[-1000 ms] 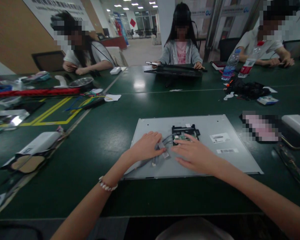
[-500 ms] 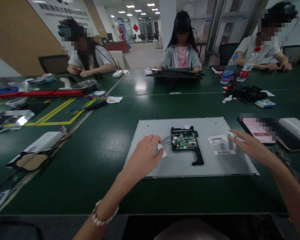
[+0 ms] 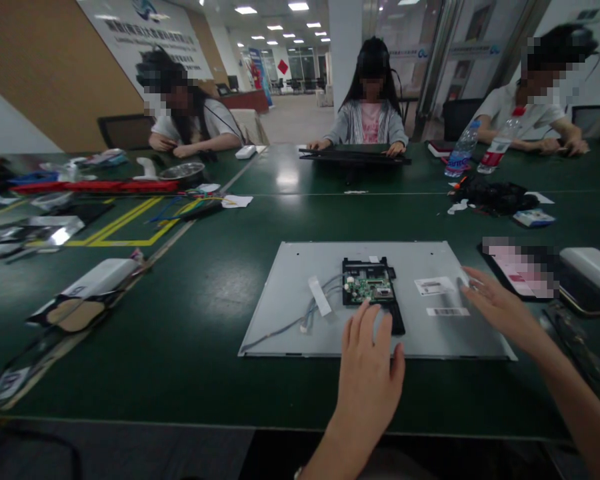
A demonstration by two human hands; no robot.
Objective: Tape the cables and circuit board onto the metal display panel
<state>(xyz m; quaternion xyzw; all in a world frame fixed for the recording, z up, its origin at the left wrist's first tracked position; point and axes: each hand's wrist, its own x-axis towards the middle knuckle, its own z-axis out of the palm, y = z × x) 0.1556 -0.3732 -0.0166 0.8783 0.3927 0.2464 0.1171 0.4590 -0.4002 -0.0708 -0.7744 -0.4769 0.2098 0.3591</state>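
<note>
A grey metal panel (image 3: 290,280) lies flat on the dark green table in front of me. A green circuit board (image 3: 370,288) in a black bracket (image 3: 397,323) sits at its middle. Thin cables (image 3: 300,323) with a strip of white tape (image 3: 320,295) run off to the board's left. My left hand (image 3: 370,380) hovers over the panel's near edge, fingers stretched toward the bracket, holding nothing. My right hand (image 3: 500,308) rests at the panel's right edge beside two white labels (image 3: 434,286), fingers apart and empty.
A phone (image 3: 520,270) and a white device (image 3: 590,263) lie right of the panel. A white package (image 3: 100,277) sits at the left. Two water bottles (image 3: 460,150) and a black pile (image 3: 495,193) are farther back. Three people sit across the table.
My left hand let go of the taped cables and moved right and toward me, to the panel's near edge. My right hand left the circuit board for the panel's right edge.
</note>
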